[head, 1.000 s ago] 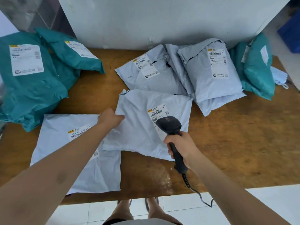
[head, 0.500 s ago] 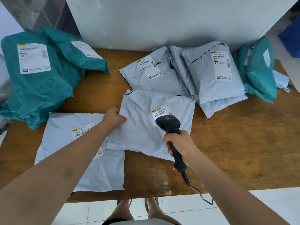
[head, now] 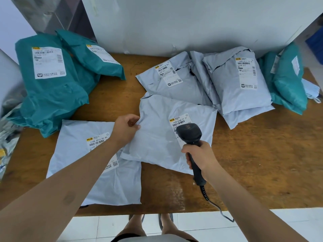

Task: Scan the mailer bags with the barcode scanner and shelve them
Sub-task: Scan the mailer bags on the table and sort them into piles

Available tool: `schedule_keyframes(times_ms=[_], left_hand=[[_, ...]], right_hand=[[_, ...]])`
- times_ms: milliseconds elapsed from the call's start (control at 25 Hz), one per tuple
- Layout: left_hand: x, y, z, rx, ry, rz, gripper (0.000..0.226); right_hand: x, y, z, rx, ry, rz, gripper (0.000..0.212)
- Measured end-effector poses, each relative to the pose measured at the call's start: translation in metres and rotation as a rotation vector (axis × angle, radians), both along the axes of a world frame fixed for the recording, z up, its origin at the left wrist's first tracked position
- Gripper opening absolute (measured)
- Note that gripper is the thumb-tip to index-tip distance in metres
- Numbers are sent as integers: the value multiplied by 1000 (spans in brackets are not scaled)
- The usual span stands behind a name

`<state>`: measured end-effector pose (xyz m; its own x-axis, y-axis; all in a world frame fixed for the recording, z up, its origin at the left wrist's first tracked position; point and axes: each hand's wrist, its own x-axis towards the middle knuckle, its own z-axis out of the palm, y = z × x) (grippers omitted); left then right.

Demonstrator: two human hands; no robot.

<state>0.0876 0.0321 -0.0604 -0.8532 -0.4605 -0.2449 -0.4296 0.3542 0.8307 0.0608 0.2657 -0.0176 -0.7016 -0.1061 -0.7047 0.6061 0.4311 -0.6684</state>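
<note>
Left hand (head: 125,131): fingers and thumb pinched on the left edge of the middle grey mailer (head: 157,137), film bunched at the grip. That bag lies flat mid-table, its near-left corner lapping over another grey mailer (head: 97,172) that sits under my left forearm.

Right hand (head: 199,156): wrapped tight round the handle of the barcode scanner (head: 189,133). The head sits over the lower part of the bag's label (head: 179,119), with the barcode just clear of its front edge.

Risks as I read them:
- Head looks too close and partly covers the label, so a no-read is possible.
- Wrinkles spreading from the pinch could warp the barcode.
- The near-left bag's label is close by and face up, so a wide beam might grab the wrong code.
- Lifting the middle bag may drag the one it overlaps.
- The cable (head: 215,205) hangs off the front edge and could snag on a swing.

Surface, left to right: teal mailers (head: 49,88) piled far left, two grey mailers at the back (head: 171,84) and (head: 241,88), labels up, more teal mailers (head: 288,84) far right. Worn wooden table (head: 262,163), pale wall panel (head: 174,23) behind it, tiled floor (head: 279,222) below, something blue (head: 316,46) top right. No shelf in view.
</note>
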Motion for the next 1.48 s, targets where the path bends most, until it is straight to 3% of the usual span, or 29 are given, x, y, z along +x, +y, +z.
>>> schedule_keyframes(times_ms=[200,400,480,560,640,800,880,960,1120,1320,1400,1480], left_hand=[[66,-21,40,-31,73,6,26],[153,-81,40,-310,-291,173,31],[165,-88,33,-522,-423,184,39],[165,-78,26,-709,-525,69,54],[153,-56,21,-714,-505,-74,64],[105,14,18,-708,-343,-396,62],[65,38,15,-601,-328,-418,61],[17,51,11,-341,-312,-311,57],[-68,61,3,200,-218,25,18],[-127,67,-17,727,-206,333,46],[-140,67,-20,805,-284,352,49],[-148,67,-18,766,-262,344,38]], right_hand=[[-11,-6,0,-12,119,-14,7],[-7,-25,-2,8,102,85,11],[-1,-31,-6,2,90,133,11],[6,-36,-8,-4,74,180,10],[10,-38,-7,0,63,213,9],[10,-30,0,16,63,215,8],[6,-21,6,6,58,168,8],[2,-10,12,-4,55,119,8],[-9,13,18,-19,64,57,11],[-26,21,28,-42,67,62,11],[-33,22,33,-68,58,74,11],[-36,25,39,-84,61,76,12]])
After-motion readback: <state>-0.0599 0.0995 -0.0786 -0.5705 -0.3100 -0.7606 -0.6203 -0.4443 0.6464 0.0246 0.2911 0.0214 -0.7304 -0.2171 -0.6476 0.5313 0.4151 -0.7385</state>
